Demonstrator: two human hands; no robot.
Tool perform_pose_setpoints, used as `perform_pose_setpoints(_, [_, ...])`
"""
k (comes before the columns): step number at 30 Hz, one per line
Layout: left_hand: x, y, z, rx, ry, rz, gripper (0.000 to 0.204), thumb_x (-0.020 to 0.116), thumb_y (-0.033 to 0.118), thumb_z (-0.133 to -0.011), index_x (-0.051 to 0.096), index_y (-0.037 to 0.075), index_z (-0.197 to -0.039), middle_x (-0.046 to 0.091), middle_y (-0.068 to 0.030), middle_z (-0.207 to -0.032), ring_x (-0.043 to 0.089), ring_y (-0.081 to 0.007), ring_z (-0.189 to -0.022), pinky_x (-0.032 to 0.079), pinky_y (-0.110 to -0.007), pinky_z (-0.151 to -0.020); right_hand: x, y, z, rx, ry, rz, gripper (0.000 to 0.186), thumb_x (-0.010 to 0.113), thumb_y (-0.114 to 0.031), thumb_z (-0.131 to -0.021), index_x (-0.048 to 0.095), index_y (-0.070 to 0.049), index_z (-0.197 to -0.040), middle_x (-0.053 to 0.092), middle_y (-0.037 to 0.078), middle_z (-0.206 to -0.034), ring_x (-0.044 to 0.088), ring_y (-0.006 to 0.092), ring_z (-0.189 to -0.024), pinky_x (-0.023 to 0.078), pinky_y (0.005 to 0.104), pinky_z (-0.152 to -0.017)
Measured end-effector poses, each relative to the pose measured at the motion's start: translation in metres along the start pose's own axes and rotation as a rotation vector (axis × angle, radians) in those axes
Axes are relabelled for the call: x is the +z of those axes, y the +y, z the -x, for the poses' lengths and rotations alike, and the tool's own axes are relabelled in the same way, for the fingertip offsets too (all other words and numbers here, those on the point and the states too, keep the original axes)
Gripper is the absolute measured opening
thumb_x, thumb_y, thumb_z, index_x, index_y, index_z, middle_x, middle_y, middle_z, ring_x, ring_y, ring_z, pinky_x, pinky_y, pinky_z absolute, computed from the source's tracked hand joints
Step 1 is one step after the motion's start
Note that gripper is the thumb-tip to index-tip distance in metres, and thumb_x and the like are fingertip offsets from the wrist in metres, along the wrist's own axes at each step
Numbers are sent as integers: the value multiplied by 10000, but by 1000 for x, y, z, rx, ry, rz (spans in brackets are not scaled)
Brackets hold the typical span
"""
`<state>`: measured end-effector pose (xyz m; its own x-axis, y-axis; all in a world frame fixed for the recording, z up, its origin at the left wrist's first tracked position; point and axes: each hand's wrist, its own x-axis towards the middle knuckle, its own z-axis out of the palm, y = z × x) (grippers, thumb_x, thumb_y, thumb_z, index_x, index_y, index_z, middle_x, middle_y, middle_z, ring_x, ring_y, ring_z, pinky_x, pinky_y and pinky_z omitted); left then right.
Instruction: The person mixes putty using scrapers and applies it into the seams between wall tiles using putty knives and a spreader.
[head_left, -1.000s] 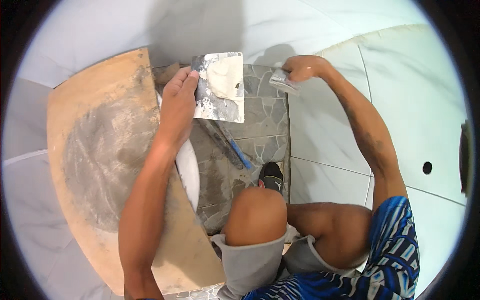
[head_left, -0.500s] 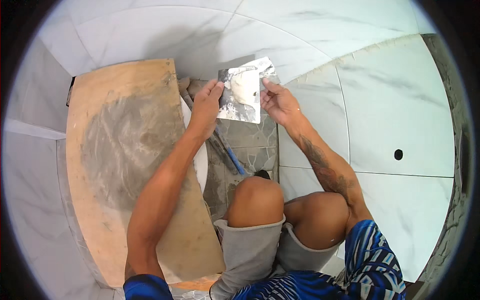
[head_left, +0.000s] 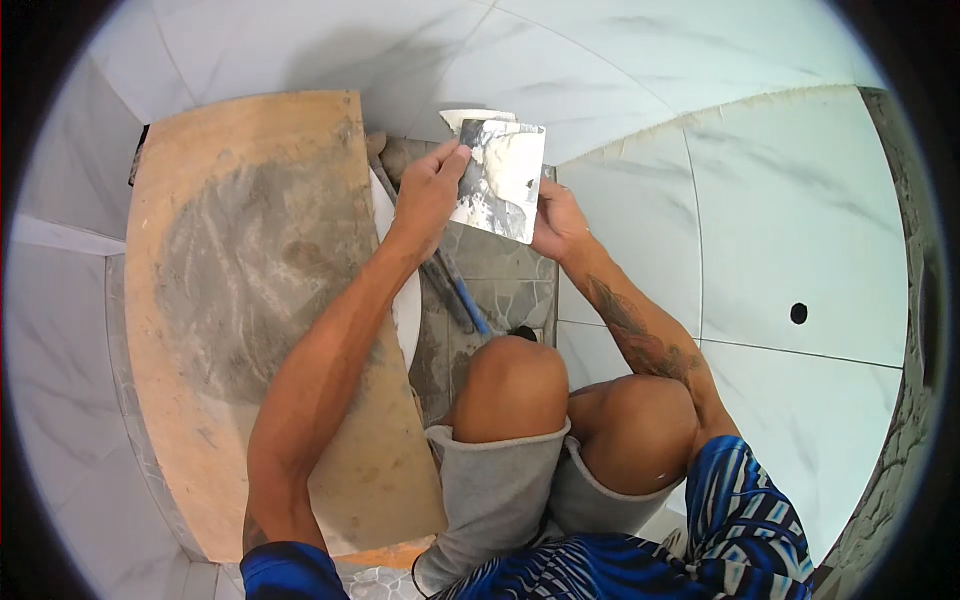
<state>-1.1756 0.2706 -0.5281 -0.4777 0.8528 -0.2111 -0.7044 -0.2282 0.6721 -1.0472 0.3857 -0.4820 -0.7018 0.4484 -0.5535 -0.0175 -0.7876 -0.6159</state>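
"Paste (head_left: pixel 512 168), thick and white, covers much of a flat rectangular scraper blade (head_left: pixel 480 195) raised before a person with bent knees."

"Who has hold of what?"

"The left grip (head_left: pixel 432 190) is closed on the scraper blade's left edge, thumb laid on its face. The right grip (head_left: pixel 560 215), at the opposite edge, is curled on a second blade (head_left: pixel 476 116); its fingertips are hidden behind the first."

"And that second blade?"

"Mostly concealed, with a white-smeared strip showing above the first one's top edge. Whether the two touch, I cannot tell."

"What lies beneath?"

"Stone-patterned floor tiles (head_left: pixel 512 262), well below the paste. A long tool with a blue end (head_left: pixel 472 308) rests there, near a curved white rim (head_left: pixel 408 310); its exact kind is unclear."

"To the left?"

"A broad wooden board (head_left: pixel 200 440), tan, marked by a large grey patch (head_left: pixel 240 270) and overlapping the white rim. The left forearm (head_left: pixel 320 370) crosses above it."

"To the right?"

"Large marble-veined tiles (head_left: pixel 800 220) with thin dark joints, one pierced by a round black hole (head_left: pixel 798 313). The tattooed right forearm (head_left: pixel 640 325) reaches in on that side."

"Nearest the camera?"

"Two bare knees (head_left: pixel 512 390), rolled grey shorts (head_left: pixel 503 490) and a patterned blue shirt (head_left: pixel 745 510). At the top, a shadow (head_left: pixel 350 65) falls across the pale tiled wall (head_left: pixel 560 50)."
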Motion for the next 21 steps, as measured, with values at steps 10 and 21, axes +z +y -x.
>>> perform_pose_setpoints(10, [6, 4, -7, 431, 208, -780, 295, 513, 237, -930, 640, -3, -1045, 643, -230, -920, 605, -400, -883, 455, -423, -805, -27, -52, 58, -893, -33, 1635, 371, 463, 13, -823, 651, -56, -1136, 520, 59, -848, 533, 174, -730, 459, 282, -687])
perform_pose_setpoints(21, [9, 1, -13, 405, 228, -857, 274, 511, 210, -918, 645, -12, -1006, 642, -243, -974, 598, -416, -935, 451, -440, -840, -17, -57, 55, -632, -214, 1996, 555, 522, -4, -800, 566, -222, -1309, 490, 74, -849, 500, 233, -657, 479, 347, -593])
